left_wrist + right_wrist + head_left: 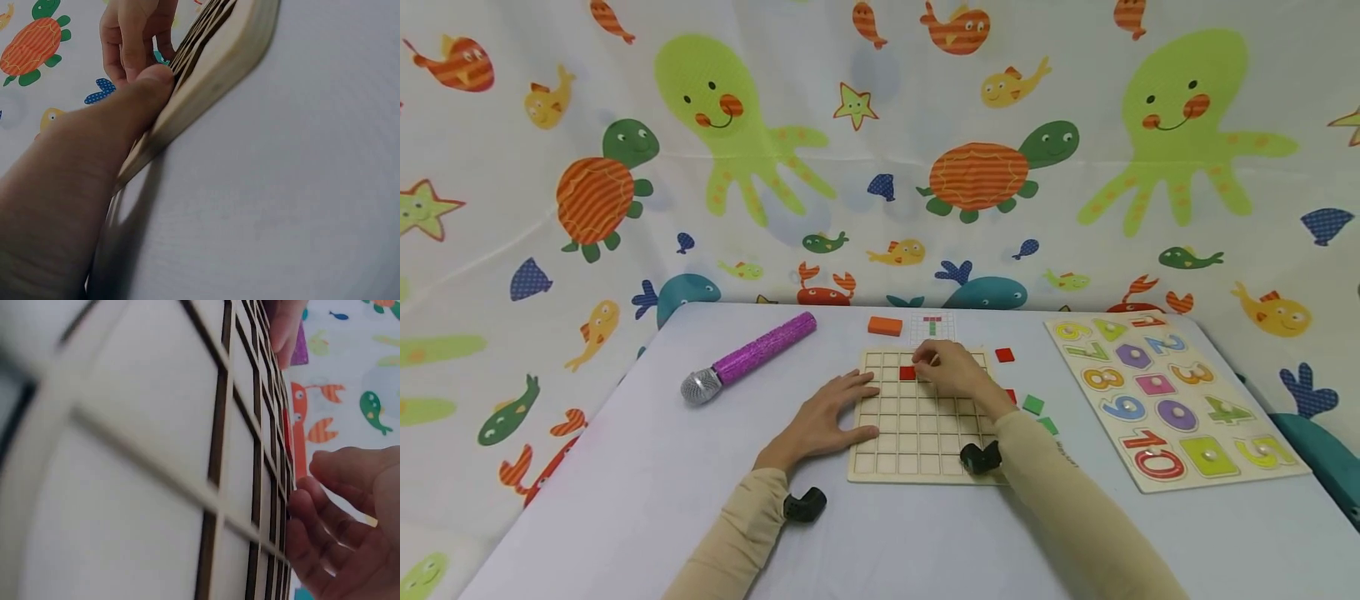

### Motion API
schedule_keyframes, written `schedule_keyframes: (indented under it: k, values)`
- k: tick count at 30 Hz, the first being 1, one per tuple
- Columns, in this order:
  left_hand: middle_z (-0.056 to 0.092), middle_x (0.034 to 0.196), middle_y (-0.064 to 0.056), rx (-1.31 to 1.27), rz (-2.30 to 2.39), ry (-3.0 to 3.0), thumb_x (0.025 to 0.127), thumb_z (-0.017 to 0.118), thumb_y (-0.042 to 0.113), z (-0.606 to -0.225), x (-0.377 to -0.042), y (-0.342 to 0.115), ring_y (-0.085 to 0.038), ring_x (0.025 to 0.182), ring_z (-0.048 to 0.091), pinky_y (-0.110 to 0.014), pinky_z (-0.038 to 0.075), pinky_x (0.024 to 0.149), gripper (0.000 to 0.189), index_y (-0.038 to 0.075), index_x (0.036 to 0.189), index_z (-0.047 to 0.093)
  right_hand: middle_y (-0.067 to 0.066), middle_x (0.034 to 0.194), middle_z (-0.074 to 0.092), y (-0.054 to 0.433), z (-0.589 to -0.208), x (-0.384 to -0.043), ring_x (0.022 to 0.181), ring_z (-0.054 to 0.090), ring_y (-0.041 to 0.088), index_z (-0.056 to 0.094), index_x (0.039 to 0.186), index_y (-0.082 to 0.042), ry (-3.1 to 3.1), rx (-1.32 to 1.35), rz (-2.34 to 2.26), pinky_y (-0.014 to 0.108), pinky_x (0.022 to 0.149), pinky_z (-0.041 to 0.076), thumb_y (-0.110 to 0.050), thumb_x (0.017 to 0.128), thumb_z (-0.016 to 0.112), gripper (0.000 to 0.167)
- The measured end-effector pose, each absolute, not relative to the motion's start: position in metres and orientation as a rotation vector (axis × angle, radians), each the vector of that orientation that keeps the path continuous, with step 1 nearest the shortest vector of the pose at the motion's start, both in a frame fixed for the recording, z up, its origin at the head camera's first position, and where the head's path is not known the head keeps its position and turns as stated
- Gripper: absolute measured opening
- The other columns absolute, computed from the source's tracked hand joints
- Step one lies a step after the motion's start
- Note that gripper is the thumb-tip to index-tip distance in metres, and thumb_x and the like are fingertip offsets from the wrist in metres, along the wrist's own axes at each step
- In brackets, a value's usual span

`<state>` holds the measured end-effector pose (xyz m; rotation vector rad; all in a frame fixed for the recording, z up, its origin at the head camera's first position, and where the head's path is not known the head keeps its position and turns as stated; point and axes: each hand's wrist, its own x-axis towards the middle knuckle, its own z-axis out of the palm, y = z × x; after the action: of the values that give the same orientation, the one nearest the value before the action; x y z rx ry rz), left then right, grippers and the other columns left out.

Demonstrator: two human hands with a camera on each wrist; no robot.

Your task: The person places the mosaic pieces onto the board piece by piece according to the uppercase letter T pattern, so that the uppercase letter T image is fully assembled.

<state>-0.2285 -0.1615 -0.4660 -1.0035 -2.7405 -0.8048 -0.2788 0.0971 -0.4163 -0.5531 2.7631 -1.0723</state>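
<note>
A wooden grid board (917,467) lies on the white table, with a red square tile (907,373) set in one of its upper cells. My left hand (823,417) rests on the board's left edge, fingers spread; in the left wrist view its thumb (147,97) lies along the rim. Over the upper middle cells is my right hand (951,368), its bent fingertips down at the grid just right of the red tile. The right wrist view shows the fingers (306,550) loosely bent, with the thumb lifted off the board; the cell under the fingertips is hidden.
Behind the board lie a pattern card (933,327) and an orange block (885,326). To its right are another red tile (1004,355) and green tiles (1033,404), partly near my sleeve. A purple microphone (752,357) lies left, a number puzzle board (1176,400) right.
</note>
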Motion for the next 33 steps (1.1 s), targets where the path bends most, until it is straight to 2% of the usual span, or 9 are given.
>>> schedule_keyframes:
  k: [7, 12, 28, 33]
  values:
    - [0.043, 0.148, -0.003, -1.019, -0.784, -2.722, 0.081, 0.068, 0.051, -0.464, -0.229, -0.161, -0.027, 0.141, 0.032, -0.049, 0.026, 0.116, 0.062, 0.018, 0.132, 0.055, 0.005, 0.099, 0.065, 0.121, -0.414, -0.281, 0.089, 0.058, 0.019, 0.064, 0.106, -0.009, 2.812, -0.573, -1.097, 0.032, 0.079, 0.051, -0.021, 0.094, 0.057, 0.018]
    - [0.044, 0.147, -0.003, -1.005, -0.782, -2.731, 0.080, 0.068, 0.050, -0.462, -0.228, -0.161, -0.027, 0.141, 0.032, -0.049, 0.026, 0.116, 0.062, 0.019, 0.132, 0.055, 0.009, 0.100, 0.065, 0.141, -0.410, -0.281, 0.092, 0.059, 0.023, 0.063, 0.107, -0.007, 2.863, -0.515, -1.102, 0.037, 0.081, 0.052, -0.019, 0.094, 0.057, 0.018]
    - [0.042, 0.149, -0.001, -0.997, -0.783, -2.739, 0.081, 0.068, 0.049, -0.464, -0.227, -0.162, -0.026, 0.142, 0.031, -0.049, 0.026, 0.116, 0.062, 0.019, 0.133, 0.054, 0.011, 0.107, 0.061, 0.191, -0.421, -0.281, 0.096, 0.055, 0.025, 0.059, 0.110, -0.008, 2.955, -0.264, -1.016, 0.042, 0.089, 0.049, -0.022, 0.094, 0.056, 0.022]
    - [0.041, 0.149, -0.001, -1.003, -0.773, -2.750, 0.082, 0.067, 0.049, -0.466, -0.228, -0.160, -0.026, 0.142, 0.030, -0.048, 0.025, 0.117, 0.062, 0.019, 0.134, 0.053, 0.013, 0.110, 0.056, 0.206, -0.423, -0.280, 0.097, 0.052, 0.027, 0.058, 0.114, -0.007, 2.967, -0.204, -0.976, 0.041, 0.086, 0.049, -0.019, 0.092, 0.057, 0.025]
